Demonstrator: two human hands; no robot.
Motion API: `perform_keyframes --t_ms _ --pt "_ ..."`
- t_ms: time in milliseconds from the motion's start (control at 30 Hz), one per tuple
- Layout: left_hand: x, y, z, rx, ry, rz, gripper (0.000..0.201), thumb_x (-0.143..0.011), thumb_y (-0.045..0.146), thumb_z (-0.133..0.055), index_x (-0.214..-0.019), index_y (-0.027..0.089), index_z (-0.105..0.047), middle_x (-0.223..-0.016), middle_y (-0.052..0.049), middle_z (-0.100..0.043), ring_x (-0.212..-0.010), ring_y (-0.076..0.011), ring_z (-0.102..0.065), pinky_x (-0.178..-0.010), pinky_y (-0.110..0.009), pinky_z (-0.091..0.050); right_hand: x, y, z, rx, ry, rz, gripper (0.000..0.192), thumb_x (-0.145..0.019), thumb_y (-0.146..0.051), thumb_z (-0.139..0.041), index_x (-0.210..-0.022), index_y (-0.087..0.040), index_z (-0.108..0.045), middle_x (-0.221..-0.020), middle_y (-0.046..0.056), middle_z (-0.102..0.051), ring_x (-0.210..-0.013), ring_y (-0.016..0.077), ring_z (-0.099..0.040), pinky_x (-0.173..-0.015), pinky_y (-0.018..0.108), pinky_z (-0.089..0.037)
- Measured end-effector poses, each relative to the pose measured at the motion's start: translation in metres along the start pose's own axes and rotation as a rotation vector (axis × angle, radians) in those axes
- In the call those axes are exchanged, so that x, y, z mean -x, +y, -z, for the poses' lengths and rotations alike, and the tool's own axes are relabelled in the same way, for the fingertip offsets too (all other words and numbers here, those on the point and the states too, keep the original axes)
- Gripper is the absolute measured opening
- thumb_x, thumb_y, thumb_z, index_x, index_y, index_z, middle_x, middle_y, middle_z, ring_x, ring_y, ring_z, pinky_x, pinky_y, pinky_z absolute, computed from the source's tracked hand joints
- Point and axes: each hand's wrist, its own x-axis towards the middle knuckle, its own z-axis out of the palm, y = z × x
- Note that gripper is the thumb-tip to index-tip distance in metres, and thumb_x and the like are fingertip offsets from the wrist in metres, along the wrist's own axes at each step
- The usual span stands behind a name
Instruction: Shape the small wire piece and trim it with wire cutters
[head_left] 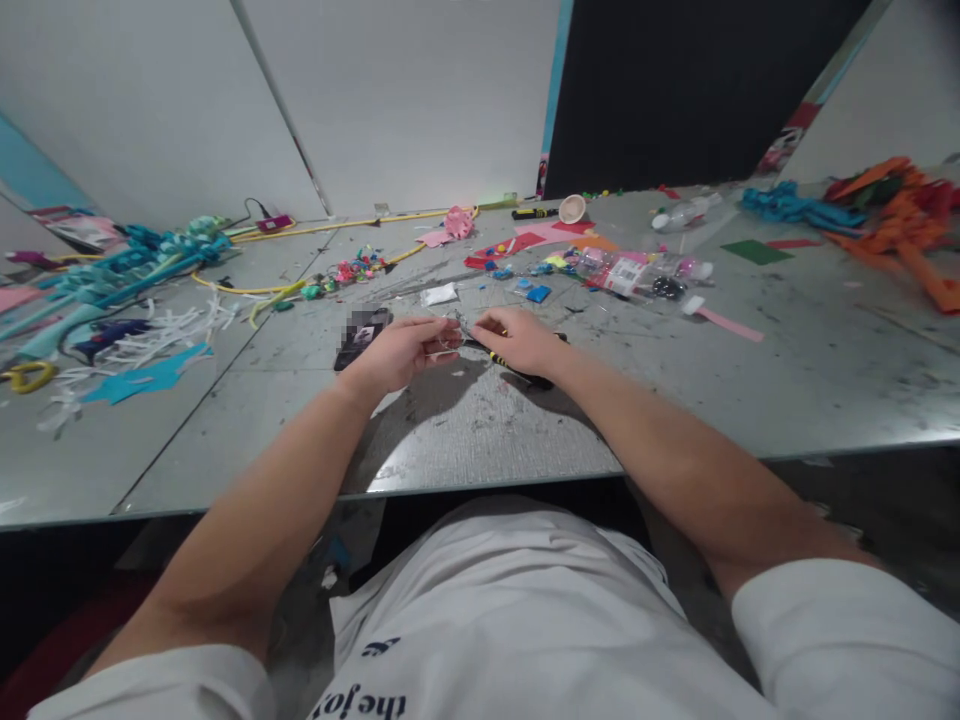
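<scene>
Both hands meet at table centre. The left hand pinches a thin wire piece; the right hand grips a black-and-yellow tool against it. Step in hand: wire shaping, apparently. A phone lies just left.

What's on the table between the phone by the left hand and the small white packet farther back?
In the head view, only bare, scuffed grey table shows between the phone and the white packet.
</scene>
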Motion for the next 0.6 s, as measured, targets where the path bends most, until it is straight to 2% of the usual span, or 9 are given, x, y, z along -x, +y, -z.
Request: perform_keyframes --t_ms 133,267,433,600 --pt "0.003 -0.002 -0.003 -0.052 -0.114 -0.013 0.016 -0.093 0.03 -0.082 -0.096 0.015 -0.084 -0.101 -0.015 -0.083 -0.092 -0.0219 -0.081 -0.084 -0.033 -0.069 -0.002 -0.008 -0.016 -0.369 0.003 -0.131 0.017 -0.103 -0.029 -0.064 -0.089 -0.021 -0.064 -0.076 0.001 -0.069 -0.065 0.0149 -0.061 -0.066 0.03 -0.05" --pt "0.004 0.0 0.0 -0.067 -0.104 0.002 0.019 -0.089 0.033 -0.087 -0.096 0.016 -0.085 -0.1 -0.014 -0.084 -0.089 -0.0211 -0.081 -0.078 -0.031 -0.068 -0.001 -0.013 -0.021 -0.59 0.019 -0.208 0.018 -0.101 -0.02 -0.068 -0.084 -0.021 -0.062 -0.068 -0.001 -0.065 -0.057 0.0113 -0.057 -0.056 0.026 -0.05" --pt "0.007 0.004 0.003 -0.05 -0.059 -0.014 0.017 -0.077 0.024 -0.094 -0.086 0.018 -0.081 -0.084 -0.007 -0.08 -0.072 -0.0156 -0.076 -0.072 -0.028 -0.066 0.0 -0.019 -0.019 -0.637 0.036 -0.195 0.022 -0.097 -0.023 -0.075 -0.079 -0.021 -0.063 -0.07 -0.001 -0.067 -0.059 0.0104 -0.058 -0.055 0.023 -0.051" --pt "0.011 0.004 0.005 -0.076 -0.091 -0.001 0.026 -0.07 0.029 -0.099 -0.082 0.018 -0.079 -0.08 -0.007 -0.08 -0.07 -0.0161 -0.075 -0.07 -0.028 -0.065 0.005 -0.018 -0.02 -0.57 0.0 -0.203 0.02 -0.096 -0.029 -0.075 -0.081 -0.021 -0.064 -0.063 -0.003 -0.062 -0.054 0.0112 -0.054 -0.051 0.024 -0.043"
